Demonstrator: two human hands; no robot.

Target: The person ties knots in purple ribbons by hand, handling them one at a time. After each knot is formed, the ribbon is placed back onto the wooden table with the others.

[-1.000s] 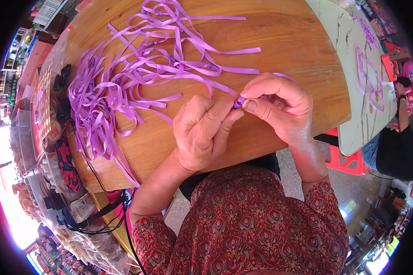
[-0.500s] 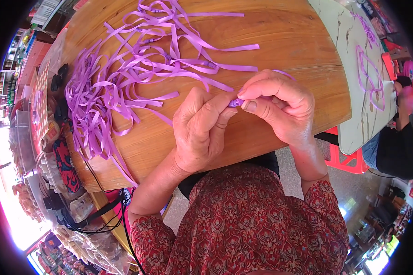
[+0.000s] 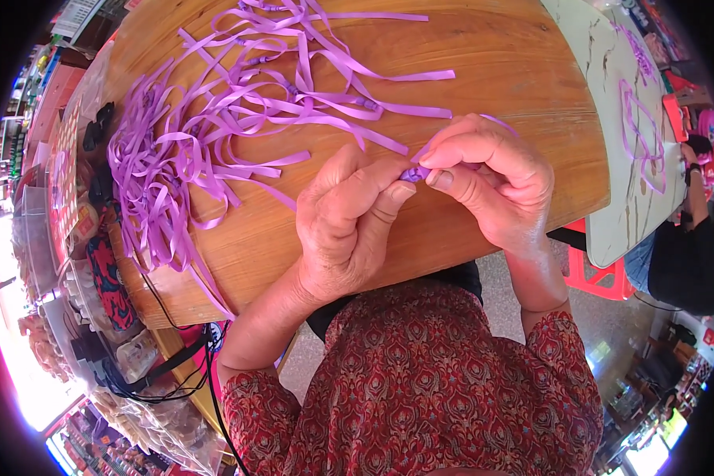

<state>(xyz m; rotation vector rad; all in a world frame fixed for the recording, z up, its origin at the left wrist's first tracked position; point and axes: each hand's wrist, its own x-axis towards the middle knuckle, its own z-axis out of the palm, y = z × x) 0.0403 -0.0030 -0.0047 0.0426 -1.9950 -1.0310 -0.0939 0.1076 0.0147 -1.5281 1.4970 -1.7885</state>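
Observation:
Above the near part of the wooden table, both my hands pinch one purple ribbon (image 3: pixel 412 174) with a small wrapped or knotted section. My left hand (image 3: pixel 347 218) grips that section between thumb and forefinger. From the other side, my right hand (image 3: pixel 496 181) holds it with thumb and fingertips, and part of the ribbon passes behind these fingers. A tangled heap of purple ribbons (image 3: pixel 155 159) lies to the left, some with similar darker wrapped spots. Several ribbon ends trail across the table toward my hands.
The wooden table (image 3: pixel 516 87) has a rounded right edge. Beside it stands a white marbled table (image 3: pixel 603 198) with more purple ribbon (image 3: pixel 641 135). A red stool (image 3: pixel 599 276) sits below, near a person in dark clothing (image 3: pixel 686 254). Black cables (image 3: pixel 212 357) hang at the lower left.
My hands stay together on the ribbon, with a slight shift of the left thumb and the right fingers. The view has moved a little; the heap lies as before.

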